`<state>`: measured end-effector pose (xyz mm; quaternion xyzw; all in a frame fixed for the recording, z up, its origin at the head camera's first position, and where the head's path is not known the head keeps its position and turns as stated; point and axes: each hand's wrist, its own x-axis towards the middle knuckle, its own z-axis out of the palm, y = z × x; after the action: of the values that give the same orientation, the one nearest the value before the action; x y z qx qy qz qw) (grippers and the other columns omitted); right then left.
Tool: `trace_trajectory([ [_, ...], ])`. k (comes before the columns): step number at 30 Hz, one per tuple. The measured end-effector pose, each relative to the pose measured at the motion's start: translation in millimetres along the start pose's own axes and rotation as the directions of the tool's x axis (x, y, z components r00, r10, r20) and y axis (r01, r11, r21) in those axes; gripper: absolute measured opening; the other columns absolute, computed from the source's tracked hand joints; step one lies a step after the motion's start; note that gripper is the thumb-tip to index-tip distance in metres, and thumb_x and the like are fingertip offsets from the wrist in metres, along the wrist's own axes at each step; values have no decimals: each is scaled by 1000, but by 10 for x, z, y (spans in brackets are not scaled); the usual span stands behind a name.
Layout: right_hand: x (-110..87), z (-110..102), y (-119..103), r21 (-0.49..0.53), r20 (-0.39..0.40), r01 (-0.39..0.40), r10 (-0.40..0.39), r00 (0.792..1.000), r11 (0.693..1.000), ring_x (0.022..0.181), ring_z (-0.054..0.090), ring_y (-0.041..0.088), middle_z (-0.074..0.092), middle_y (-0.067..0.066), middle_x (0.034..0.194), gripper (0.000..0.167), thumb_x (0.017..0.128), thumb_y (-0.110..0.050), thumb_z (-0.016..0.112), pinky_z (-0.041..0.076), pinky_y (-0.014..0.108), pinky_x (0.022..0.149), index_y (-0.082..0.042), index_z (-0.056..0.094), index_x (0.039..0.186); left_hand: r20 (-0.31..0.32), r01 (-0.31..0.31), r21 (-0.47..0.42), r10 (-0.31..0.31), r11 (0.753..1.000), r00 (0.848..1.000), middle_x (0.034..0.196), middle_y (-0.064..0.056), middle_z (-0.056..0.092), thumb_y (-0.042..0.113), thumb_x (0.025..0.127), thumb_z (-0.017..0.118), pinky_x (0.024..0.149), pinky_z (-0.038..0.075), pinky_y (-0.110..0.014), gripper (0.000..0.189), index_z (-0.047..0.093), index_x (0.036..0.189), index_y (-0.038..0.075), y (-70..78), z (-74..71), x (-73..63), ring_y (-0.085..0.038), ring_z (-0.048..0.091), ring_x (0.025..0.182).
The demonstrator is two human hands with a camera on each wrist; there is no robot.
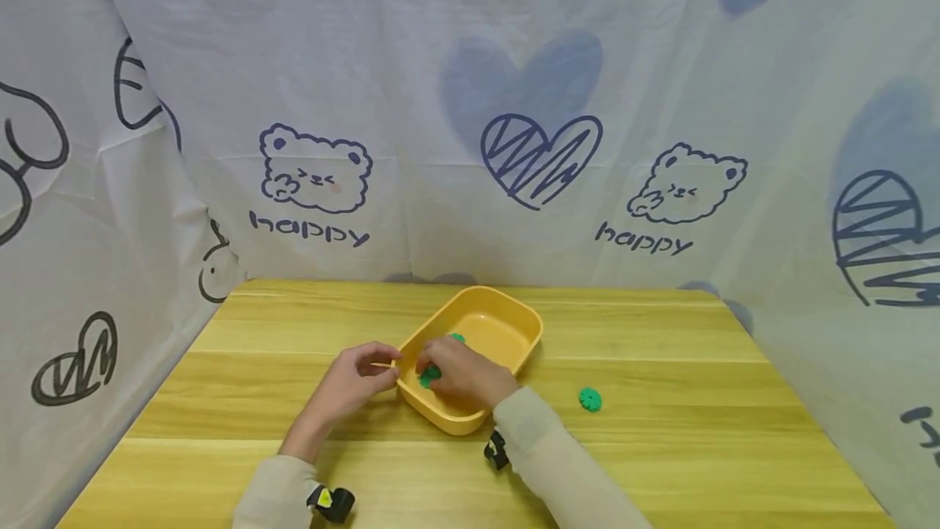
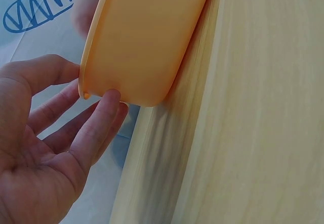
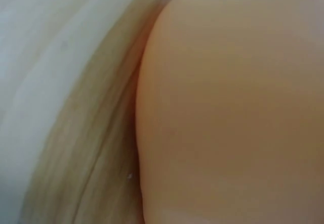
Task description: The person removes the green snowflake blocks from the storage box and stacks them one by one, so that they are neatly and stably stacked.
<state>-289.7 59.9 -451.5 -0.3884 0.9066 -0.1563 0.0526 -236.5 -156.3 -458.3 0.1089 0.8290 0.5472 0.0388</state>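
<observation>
A yellow plastic bin (image 1: 507,321) sits at an angle on the wooden table. My left hand (image 1: 352,378) pinches its left corner at the rim; in the left wrist view, the fingers and thumb of that hand (image 2: 43,143) meet the outside of the bin wall (image 2: 142,37). Inside the bin, my right hand (image 1: 466,372) reaches down with curled fingers and pinches a green notched disc (image 1: 428,379), partly covered by the fingertips. Another green disc (image 1: 458,337) lies in the bin behind that hand. The right wrist view shows mostly the bin's outer wall (image 3: 233,107).
A single green notched disc (image 1: 590,399) lies on the wooden table (image 1: 661,447) to the right of the bin. White cloth (image 1: 426,202) printed with hearts and bears hangs behind the table and along its sides.
</observation>
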Motion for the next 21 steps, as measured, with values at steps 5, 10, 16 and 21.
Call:
trace_trajectory([
  [5,-18,-14,9,9,4,21,-21,1000,1000,78,47,8,71,4,96,8,91,-3,75,39,19,72,-7,79,97,-4,14,-4,-14,1000,1000,130,-19,68,10,98,68,94,62,-41,25,69,122,3,-9,5,13,-33,71,115],
  [10,-44,-20,17,-8,16,11,-11,1000,1000,77,45,8,68,2,94,6,91,-4,74,36,21,75,-8,77,92,-8,19,-7,-19,1000,1000,130,-19,69,10,98,68,95,62,-41,25,69,122,3,-15,9,14,-33,71,115],
  [16,-82,-29,34,-46,23,7,-6,1000,999,77,46,9,66,0,90,5,91,-8,74,38,21,74,-12,76,89,-7,9,-11,-10,1000,1000,130,-19,69,13,98,70,94,62,-41,26,69,121,4,-12,10,1,-32,72,114],
  [21,-104,-51,49,-51,51,-2,4,999,999,76,45,10,64,2,85,8,90,-10,74,37,21,71,-13,73,83,-6,16,-20,-16,1000,1000,130,-19,69,11,98,69,94,62,-40,25,69,121,4,-18,8,13,-32,72,114],
])
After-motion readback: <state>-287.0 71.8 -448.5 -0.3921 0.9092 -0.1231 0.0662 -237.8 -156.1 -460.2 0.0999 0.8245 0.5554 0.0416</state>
